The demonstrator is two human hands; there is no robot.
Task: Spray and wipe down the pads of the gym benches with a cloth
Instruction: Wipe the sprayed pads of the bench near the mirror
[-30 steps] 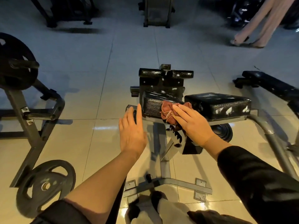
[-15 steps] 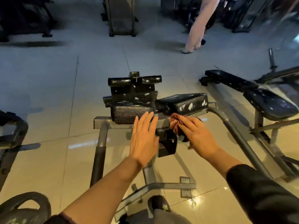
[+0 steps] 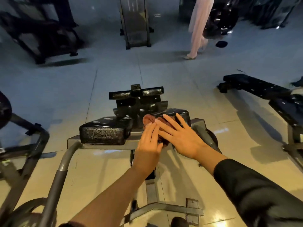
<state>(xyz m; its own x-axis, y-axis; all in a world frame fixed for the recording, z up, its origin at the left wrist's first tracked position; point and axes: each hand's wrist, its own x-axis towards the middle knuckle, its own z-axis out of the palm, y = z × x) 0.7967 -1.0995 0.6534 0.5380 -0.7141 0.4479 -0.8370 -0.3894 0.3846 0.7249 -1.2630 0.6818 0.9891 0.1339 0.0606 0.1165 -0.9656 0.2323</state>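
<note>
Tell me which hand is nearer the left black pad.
Left. The left hand hovers just right of the left black pad; the right hand presses the cloth on the other pad, farther right.

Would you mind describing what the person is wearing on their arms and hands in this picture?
Both hands are bare, with no gloves, rings or watch visible. The left hand has a bare forearm, with only a dark sleeve edge showing near the elbow. The right hand has a black long sleeve ending just short of the wrist.

1 head-worn view looks forward and down, close above the bench pads (image 3: 105, 132).
</note>
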